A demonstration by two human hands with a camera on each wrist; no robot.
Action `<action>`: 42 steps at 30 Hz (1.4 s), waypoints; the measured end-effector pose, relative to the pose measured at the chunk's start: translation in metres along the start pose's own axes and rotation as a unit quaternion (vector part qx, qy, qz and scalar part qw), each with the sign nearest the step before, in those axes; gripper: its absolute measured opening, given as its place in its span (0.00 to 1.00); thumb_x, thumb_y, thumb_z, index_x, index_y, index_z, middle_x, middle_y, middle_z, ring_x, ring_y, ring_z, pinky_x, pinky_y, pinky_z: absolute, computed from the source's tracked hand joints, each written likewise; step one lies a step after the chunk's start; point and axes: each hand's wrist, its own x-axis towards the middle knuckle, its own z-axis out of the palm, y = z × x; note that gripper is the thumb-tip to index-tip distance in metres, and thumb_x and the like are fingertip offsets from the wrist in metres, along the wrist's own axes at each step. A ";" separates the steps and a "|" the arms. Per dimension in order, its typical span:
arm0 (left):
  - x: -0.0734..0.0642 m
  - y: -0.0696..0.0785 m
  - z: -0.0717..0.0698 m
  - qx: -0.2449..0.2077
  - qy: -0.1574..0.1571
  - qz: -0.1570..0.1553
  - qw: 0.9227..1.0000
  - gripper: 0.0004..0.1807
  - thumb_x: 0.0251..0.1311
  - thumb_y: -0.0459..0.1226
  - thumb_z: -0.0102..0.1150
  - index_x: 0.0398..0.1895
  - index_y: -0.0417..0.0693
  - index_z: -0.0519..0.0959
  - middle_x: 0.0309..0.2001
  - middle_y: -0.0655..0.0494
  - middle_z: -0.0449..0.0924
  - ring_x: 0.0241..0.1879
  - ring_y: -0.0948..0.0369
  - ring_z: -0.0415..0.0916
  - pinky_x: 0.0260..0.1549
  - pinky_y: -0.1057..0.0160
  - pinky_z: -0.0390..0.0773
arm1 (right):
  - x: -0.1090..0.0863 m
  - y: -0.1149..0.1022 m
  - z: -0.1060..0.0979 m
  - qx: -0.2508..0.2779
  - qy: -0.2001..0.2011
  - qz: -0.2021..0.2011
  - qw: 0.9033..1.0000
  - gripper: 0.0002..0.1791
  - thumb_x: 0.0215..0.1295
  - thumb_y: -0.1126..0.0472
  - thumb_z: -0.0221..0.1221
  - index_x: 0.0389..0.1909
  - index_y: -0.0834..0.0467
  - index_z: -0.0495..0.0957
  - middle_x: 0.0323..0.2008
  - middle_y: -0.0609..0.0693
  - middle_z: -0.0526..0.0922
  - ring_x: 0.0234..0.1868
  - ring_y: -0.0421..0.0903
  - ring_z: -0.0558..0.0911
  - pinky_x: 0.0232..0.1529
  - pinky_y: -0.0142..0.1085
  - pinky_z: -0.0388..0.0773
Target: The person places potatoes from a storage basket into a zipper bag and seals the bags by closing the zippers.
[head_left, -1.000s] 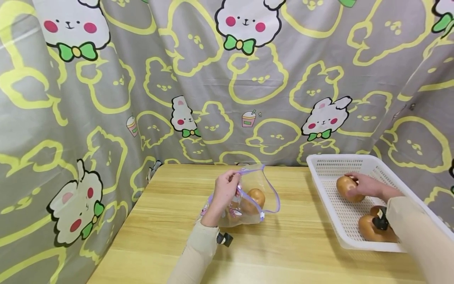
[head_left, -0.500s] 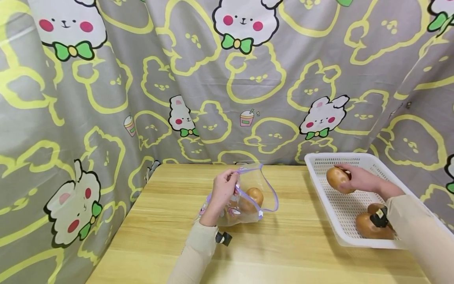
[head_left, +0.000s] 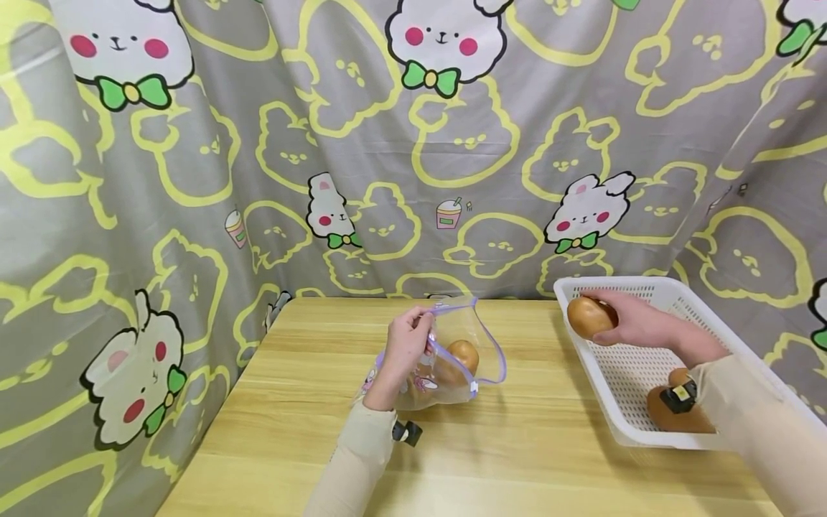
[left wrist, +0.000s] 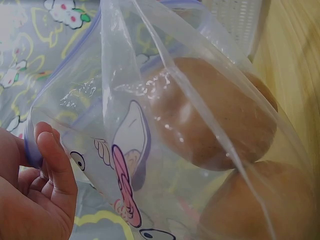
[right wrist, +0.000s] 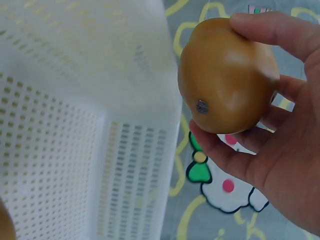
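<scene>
My left hand [head_left: 407, 337] pinches the purple-edged rim of a clear zip bag [head_left: 446, 398] with cartoon prints. Its mouth gapes to the right. Inside lie smooth brown fruits; the left wrist view shows one brown fruit [left wrist: 215, 115] above another [left wrist: 265, 200], seen through the plastic. In my right hand [head_left: 646, 323], thumb and fingers curl round a glossy golden-brown fruit [right wrist: 225, 75] with a dark spot on its end. That fruit overlaps the left rim of the white perforated basket [head_left: 665, 439] in the head view.
More brown fruit [head_left: 672, 416] lies in the near part of the basket, partly behind the right wrist camera [head_left: 680, 396]. Wooden tabletop [head_left: 530, 431] spans the gap between bag and basket. A grey cartoon-print curtain [head_left: 388, 151] hangs behind and at both sides.
My right hand has lifted the fruit from the basket floor and carried it left to the basket's left rim. The left hand still holds the bag in nearly the same place.
</scene>
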 end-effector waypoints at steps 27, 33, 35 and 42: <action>0.003 -0.003 0.001 -0.005 0.000 0.009 1.000 0.12 0.67 0.28 0.47 0.44 0.27 0.78 0.16 0.48 0.71 0.09 0.67 0.65 0.10 0.68 0.74 | 0.018 -0.083 0.024 -0.005 0.012 -0.102 0.995 0.42 0.42 0.66 0.71 0.60 0.64 0.63 0.50 0.54 0.74 0.47 0.49 0.75 0.47 0.49 0.74; 0.003 -0.003 0.001 0.003 -0.003 0.006 1.000 0.12 0.67 0.28 0.47 0.44 0.28 0.78 0.16 0.48 0.71 0.10 0.67 0.65 0.16 0.50 0.79 | 0.024 -0.094 0.031 0.009 0.021 -0.133 0.991 0.44 0.39 0.67 0.72 0.61 0.63 0.63 0.52 0.52 0.72 0.48 0.47 0.74 0.47 0.46 0.75; 0.004 -0.004 0.001 0.002 -0.004 0.004 1.000 0.12 0.67 0.28 0.47 0.44 0.28 0.78 0.16 0.48 0.71 0.10 0.67 0.66 0.16 0.51 0.79 | 0.027 -0.098 0.034 0.015 0.021 -0.144 0.989 0.43 0.39 0.65 0.72 0.61 0.62 0.64 0.53 0.51 0.70 0.48 0.46 0.74 0.47 0.46 0.76; 0.018 -0.037 0.006 -0.003 0.010 0.007 1.000 0.11 0.67 0.32 0.49 0.43 0.35 0.80 0.15 0.55 0.70 0.10 0.66 0.67 0.11 0.61 0.77 | 0.038 -0.107 0.045 0.032 0.020 -0.175 0.984 0.42 0.41 0.64 0.71 0.62 0.58 0.66 0.55 0.49 0.67 0.49 0.46 0.73 0.46 0.44 0.77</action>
